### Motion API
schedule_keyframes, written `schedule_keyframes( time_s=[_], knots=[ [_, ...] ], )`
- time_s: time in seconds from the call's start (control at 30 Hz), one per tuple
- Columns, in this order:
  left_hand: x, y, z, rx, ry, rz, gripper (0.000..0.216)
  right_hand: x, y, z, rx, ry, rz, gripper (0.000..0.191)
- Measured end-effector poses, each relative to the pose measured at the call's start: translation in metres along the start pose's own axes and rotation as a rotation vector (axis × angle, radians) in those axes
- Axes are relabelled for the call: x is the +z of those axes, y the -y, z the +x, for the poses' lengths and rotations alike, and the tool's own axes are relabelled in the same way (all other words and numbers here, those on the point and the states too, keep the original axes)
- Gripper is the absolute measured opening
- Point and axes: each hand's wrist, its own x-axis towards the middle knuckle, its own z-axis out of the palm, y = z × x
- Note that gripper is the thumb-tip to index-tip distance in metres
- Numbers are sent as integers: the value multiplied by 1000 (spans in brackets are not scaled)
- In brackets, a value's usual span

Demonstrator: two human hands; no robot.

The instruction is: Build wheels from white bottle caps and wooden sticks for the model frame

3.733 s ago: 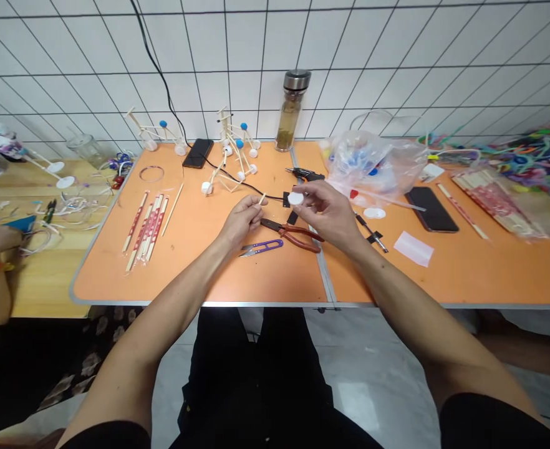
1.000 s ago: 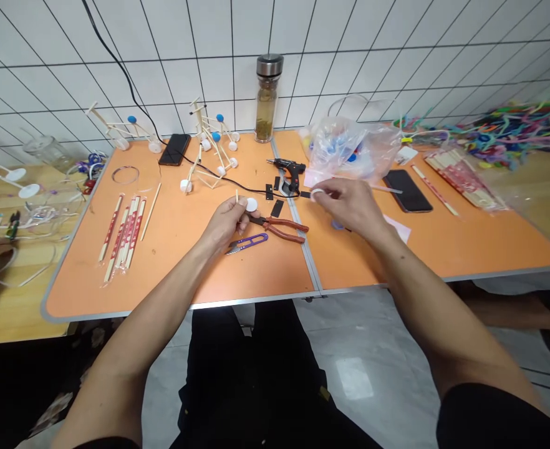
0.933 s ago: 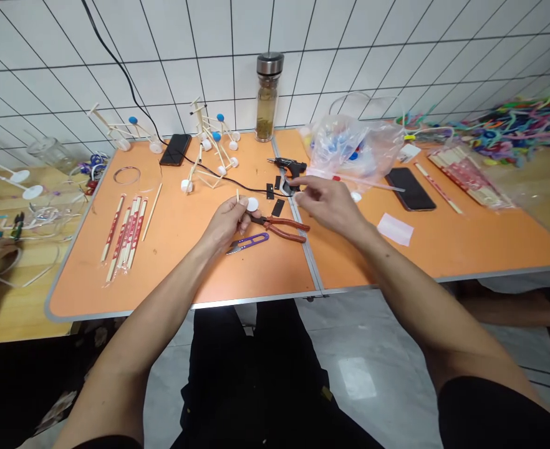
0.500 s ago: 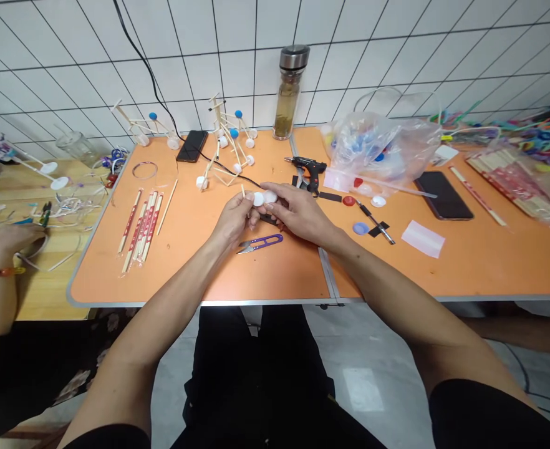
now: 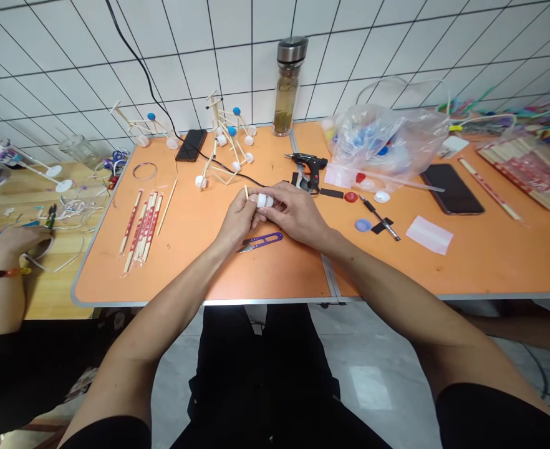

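Note:
My two hands meet over the middle of the orange table [image 5: 200, 274]. My left hand [image 5: 240, 217] is closed on a short wooden stick [image 5: 246, 191] that points up, and its fingers also touch a white bottle cap [image 5: 261, 200]. My right hand [image 5: 297, 213] pinches a second white cap [image 5: 269, 201] and presses it against the first one. Purple thread snips [image 5: 262, 241] lie just below my hands. A black glue gun [image 5: 310, 167] stands right behind my right hand.
Wrapped chopsticks [image 5: 144, 223] lie at the left. Stick-and-cap models [image 5: 226, 146], a phone [image 5: 193, 144] and a tea bottle [image 5: 288, 86] stand at the back. A plastic bag of caps [image 5: 385, 140], loose caps [image 5: 362, 225], a second phone [image 5: 451, 189] lie right. Another person's hand [image 5: 8, 240] works at the left table.
My right hand went to the loose caps by the bag, picked up a white cap and carried it left to the cap in my left hand. The two caps now touch.

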Motion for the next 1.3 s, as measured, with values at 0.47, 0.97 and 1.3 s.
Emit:
schedule_keyframes(
  time_s=[0.47, 0.97, 1.3],
  knots=[
    [-12, -10, -2, -145, 97, 19, 64, 0, -6, 0, -157, -41, -67, 22],
    [-13, -11, 0, -95, 43, -26, 51, -3, 2, -9, -82, -46, -144, 19],
    [-16, -13, 5, -144, -6, -56, 21, -89, 43, -41, 103, 401, -230, 15]
  ],
)
